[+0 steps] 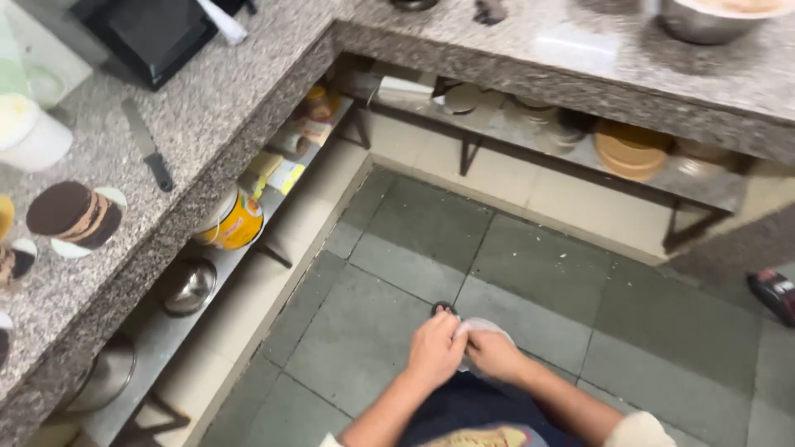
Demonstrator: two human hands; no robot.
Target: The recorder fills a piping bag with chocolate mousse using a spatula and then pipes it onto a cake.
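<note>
My left hand (pixel 433 350) and my right hand (pixel 495 356) meet in front of my waist, low in the head view. Together they pinch a small piece of thin clear plastic (pixel 480 329), which bulges out between the fingers. Both sets of fingers are closed on it. Below the hands a dark apron (pixel 464 410) covers my front. A small round floor drain (pixel 444 308) lies just beyond my left hand on the grey tiled floor.
An L-shaped speckled granite counter (pixel 207 116) runs along the left and back. On it lie a knife (pixel 147 146), layered brown cakes (pixel 76 215), a white cup (pixel 31 136) and a steel bowl (pixel 712 16). Lower shelves hold a yellow tin (pixel 234 220), steel bowls and round boards (pixel 631 151).
</note>
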